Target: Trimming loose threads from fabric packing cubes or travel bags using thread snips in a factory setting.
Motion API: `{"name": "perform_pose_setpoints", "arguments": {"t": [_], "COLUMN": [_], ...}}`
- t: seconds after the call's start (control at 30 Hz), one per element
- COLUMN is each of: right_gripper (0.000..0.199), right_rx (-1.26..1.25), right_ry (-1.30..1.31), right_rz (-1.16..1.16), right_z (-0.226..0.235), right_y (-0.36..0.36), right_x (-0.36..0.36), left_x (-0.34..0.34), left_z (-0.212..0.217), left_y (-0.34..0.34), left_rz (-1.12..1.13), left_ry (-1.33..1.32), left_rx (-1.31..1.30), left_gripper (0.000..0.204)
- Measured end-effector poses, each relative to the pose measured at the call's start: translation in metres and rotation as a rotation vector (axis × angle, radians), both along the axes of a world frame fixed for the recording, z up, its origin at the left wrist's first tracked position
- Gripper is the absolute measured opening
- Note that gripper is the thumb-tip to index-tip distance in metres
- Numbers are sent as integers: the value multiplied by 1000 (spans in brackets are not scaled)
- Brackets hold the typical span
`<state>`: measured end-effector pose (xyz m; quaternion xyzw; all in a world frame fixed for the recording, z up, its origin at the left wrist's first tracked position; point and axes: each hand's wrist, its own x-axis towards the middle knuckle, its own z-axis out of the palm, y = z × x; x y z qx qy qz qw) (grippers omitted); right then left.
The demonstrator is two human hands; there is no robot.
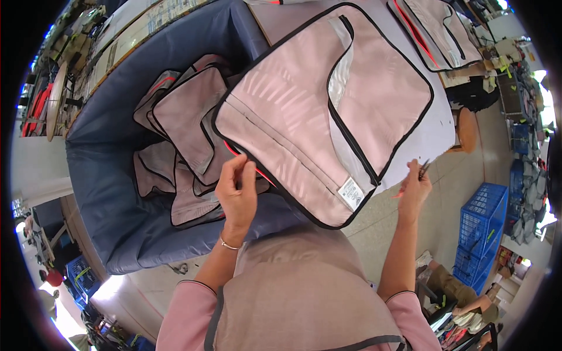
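We note the right hand (414, 190) closed around a small pointed tool (424, 168); its dark tip projects beyond the fingers, and a bit of orange shows on the other side of the fist. The left hand (239, 190) is curled, thumb and forefinger close together at the edge of a pink fabric piece (281, 88); we cannot tell whether they pinch it or only touch it. A thin bracelet (230, 243) circles the left wrist.

The pink piece lies flat ahead of and between both hands, bordered in black binding. We record a dark curving strip (354, 143) across it, ahead and to the left of the right hand, and a white label (350, 193) to the left of that hand, near the piece's closest corner. A red-orange edge (230, 147) shows just ahead of the left hand.

Left of the left hand we observe a blue padded bin (105, 175) containing more pink pieces (190, 111), overlapping in a heap. Under the main piece, ahead of the right hand, is a white tabletop (430, 137). Farther out, to the right of and nearer to us than the right hand, blue crates (483, 228) stand on the floor.
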<state>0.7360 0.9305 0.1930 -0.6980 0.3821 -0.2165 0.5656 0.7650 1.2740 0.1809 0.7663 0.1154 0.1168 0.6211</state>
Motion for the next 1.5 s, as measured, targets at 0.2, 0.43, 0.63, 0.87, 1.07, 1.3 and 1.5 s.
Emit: {"name": "perform_pose_setpoints", "arguments": {"t": [0.2,0.43,0.63,0.87,1.07,1.3,1.5], "right_gripper": [17,27,28,16,20,15,16], "right_rx": [101,-179,241,49,-166,-520,-376], "right_ry": [-53,-10,43,-233,-366,-213,-416], "right_rz": [41,27,108,95,306,378,460], "right_z": [-9,-40,-44,23,164,174,221], "right_y": [24,7,1,14,96,77,145], "right_x": [13,25,47,58,46,83,79], "left_x": [36,103,136,116,50,-3,-2], "left_z": [23,13,-45,-84,-111,-114,-95], "left_y": [-18,-15,-2,11,0,-37,-29], "left_rz": [-19,13,10,9,-46,-115,-80], "left_ry": [-226,-402,-86,57,377,650,683], "left_rx": [495,756,283,-33,-901,-1522,-1513], "left_gripper": [39,48,56,43,39,39,39]}}
